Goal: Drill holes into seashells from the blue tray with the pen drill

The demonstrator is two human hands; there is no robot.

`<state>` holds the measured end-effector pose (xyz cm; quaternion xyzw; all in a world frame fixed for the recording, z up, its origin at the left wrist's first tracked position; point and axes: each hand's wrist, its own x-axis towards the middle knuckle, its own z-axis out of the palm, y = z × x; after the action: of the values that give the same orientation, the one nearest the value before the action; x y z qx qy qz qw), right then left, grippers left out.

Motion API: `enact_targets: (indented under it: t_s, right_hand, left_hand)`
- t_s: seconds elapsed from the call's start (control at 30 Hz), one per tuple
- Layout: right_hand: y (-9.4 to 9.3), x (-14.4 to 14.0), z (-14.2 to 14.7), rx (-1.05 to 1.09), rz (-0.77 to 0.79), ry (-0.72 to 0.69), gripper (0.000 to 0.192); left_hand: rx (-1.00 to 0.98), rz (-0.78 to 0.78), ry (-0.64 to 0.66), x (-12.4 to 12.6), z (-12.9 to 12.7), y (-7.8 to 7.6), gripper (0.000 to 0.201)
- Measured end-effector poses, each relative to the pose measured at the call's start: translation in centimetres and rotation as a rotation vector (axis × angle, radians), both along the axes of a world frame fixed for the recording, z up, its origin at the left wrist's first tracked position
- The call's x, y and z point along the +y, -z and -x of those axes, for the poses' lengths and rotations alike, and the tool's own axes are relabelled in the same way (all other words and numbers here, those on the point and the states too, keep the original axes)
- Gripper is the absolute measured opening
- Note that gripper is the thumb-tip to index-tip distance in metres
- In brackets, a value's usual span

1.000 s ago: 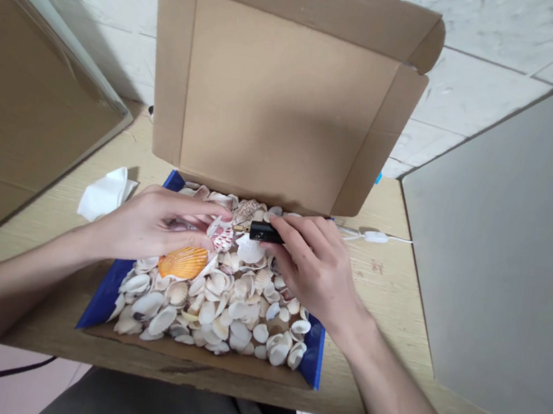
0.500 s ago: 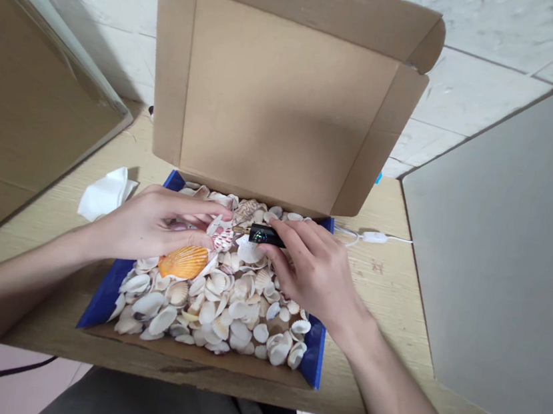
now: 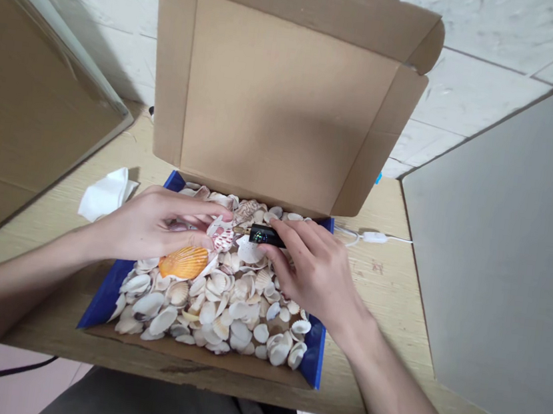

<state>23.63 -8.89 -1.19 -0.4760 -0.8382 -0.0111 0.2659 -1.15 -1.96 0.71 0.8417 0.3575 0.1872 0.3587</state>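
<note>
Both forearms are bare, no sleeves, rings or watch showing. The left hand (image 3: pixel 153 227) and right hand (image 3: pixel 316 272) are ungloved; dark grey trousers (image 3: pixel 171 409) fill the lower middle of the frame.

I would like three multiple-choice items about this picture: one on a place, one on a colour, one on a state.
1. Where does the crumpled tissue lie?
A. inside the box
B. on the table, left of the box
C. on the lid

2. What colour is the large shell under the left hand?
A. orange
B. green
C. black

3. How is the box lid?
A. shut
B. torn off
C. standing open

Answers: 1 B, it rests on bare wood; 2 A, orange ribs show; 3 C, the lid stands up behind the shells.
</note>
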Motion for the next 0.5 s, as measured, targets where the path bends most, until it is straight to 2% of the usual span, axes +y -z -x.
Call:
enact_targets:
  t_s: [0.27, 0.5]
  right_hand:
    - [0.03, 0.0, -0.04, 0.006, 0.002, -0.007, 0.033]
    - [0.08, 0.01, -0.01, 0.009, 0.0, -0.007, 0.032]
  left_hand:
    - [-0.036, -0.001, -0.016, -0.16, -0.02, 0.05, 0.031]
    - [-0.089, -0.178, 0.097, 0.57, 0.14, 0.87, 0.032]
